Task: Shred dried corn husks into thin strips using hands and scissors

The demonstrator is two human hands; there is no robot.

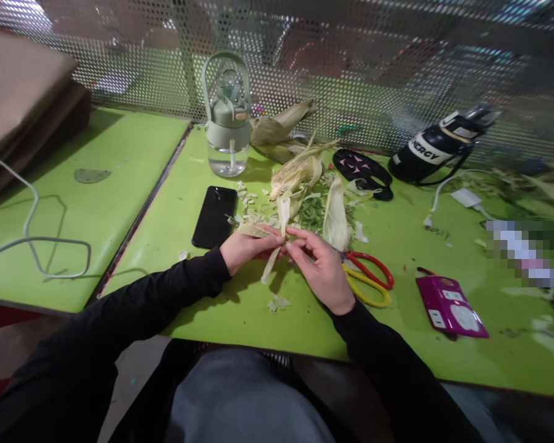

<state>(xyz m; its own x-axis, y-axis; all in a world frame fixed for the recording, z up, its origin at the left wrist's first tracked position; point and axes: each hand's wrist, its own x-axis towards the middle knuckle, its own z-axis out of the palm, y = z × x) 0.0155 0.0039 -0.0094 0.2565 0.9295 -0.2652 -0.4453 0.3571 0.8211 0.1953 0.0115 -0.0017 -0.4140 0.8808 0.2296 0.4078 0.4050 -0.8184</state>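
My left hand (253,245) and my right hand (322,269) meet over the green table, their fingertips pinching a narrow pale strip of corn husk (283,212). One end of the strip points up, and a tail hangs down toward me. Just beyond my fingers lies a heap of dried corn husks (300,172), with small torn scraps (253,212) and green shreds (310,212) around it. A broad husk leaf (336,215) stands beside the heap. Close to my right hand rest scissors (372,277) with red and yellow handles, their blades mostly hidden.
Left of the husks are a black phone (215,216) and a water bottle (228,132). On the right lie a black bottle (436,147), a black palette-shaped object (362,172), a purple socket box (451,306) and white cables. Brown boards (23,92) stack at far left. Perforated metal panels (143,74) border the back.
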